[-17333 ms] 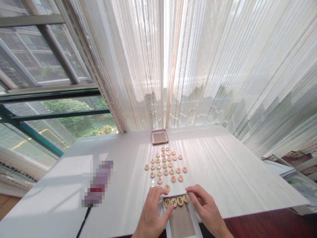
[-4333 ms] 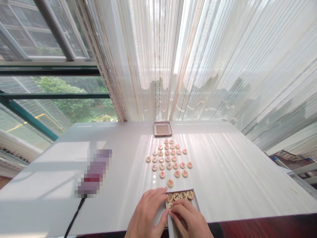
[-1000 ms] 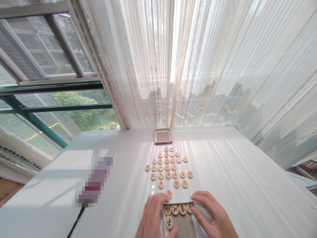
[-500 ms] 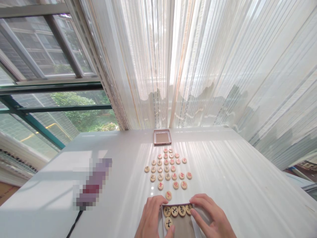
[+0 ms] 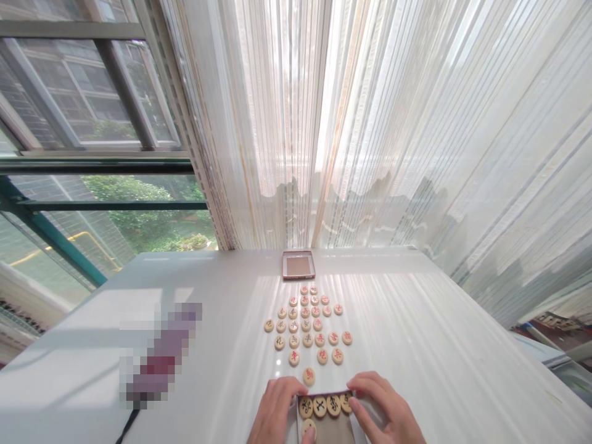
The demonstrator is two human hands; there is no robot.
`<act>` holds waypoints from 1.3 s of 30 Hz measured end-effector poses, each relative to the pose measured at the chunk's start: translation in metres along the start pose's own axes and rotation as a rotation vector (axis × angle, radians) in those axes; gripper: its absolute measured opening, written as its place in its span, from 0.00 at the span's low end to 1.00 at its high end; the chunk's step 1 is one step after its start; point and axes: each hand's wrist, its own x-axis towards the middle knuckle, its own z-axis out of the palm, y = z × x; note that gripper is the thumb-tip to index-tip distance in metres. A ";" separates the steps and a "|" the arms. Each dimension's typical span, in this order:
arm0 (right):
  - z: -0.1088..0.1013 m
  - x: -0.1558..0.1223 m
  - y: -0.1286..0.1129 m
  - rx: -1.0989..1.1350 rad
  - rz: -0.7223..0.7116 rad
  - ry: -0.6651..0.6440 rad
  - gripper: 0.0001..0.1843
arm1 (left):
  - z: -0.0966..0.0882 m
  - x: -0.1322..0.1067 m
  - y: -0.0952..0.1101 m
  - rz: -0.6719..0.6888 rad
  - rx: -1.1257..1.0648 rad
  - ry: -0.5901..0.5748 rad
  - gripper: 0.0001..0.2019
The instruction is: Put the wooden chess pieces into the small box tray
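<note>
A shallow white box (image 5: 324,393) sits at the near table edge with a row of round wooden chess pieces (image 5: 320,406) along its far wall and one more piece (image 5: 308,427) below them. My left hand (image 5: 274,414) rests on the box's left side, fingers curved, thumb by that lower piece. My right hand (image 5: 385,412) lies along the box's right side, fingertips touching the rightmost piece of the row. Several loose pieces (image 5: 306,323) with red or black characters lie on the white table (image 5: 416,345) beyond the box.
A small brown-rimmed box lid (image 5: 298,265) lies at the table's far edge, by the sheer curtains (image 5: 370,123). A blurred oblong object (image 5: 157,357) with a dark cable (image 5: 124,431) lies at the left. A window (image 5: 92,154) is behind the left side.
The view has tilted up, so hands and box sit lower in the frame. Both hands stay on the box. The piece layout looks the same.
</note>
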 end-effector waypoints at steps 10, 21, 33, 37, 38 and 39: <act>-0.002 0.000 0.001 -0.007 -0.005 -0.023 0.12 | 0.003 0.001 0.002 -0.008 0.025 -0.024 0.16; -0.008 0.001 0.002 -0.058 -0.030 -0.075 0.09 | -0.011 0.001 0.004 -0.078 -0.081 0.007 0.14; -0.002 -0.003 0.005 -0.019 -0.024 -0.018 0.10 | -0.090 0.058 -0.001 -0.133 0.077 -0.166 0.09; 0.002 -0.004 0.011 -0.056 -0.060 0.030 0.10 | -0.111 0.086 -0.016 -0.076 0.123 -0.222 0.08; 0.003 -0.004 0.013 -0.064 -0.070 0.043 0.10 | -0.114 0.093 -0.019 -0.069 0.129 -0.223 0.08; 0.004 -0.004 0.014 -0.074 -0.083 0.058 0.11 | -0.116 0.099 -0.023 -0.065 0.134 -0.226 0.08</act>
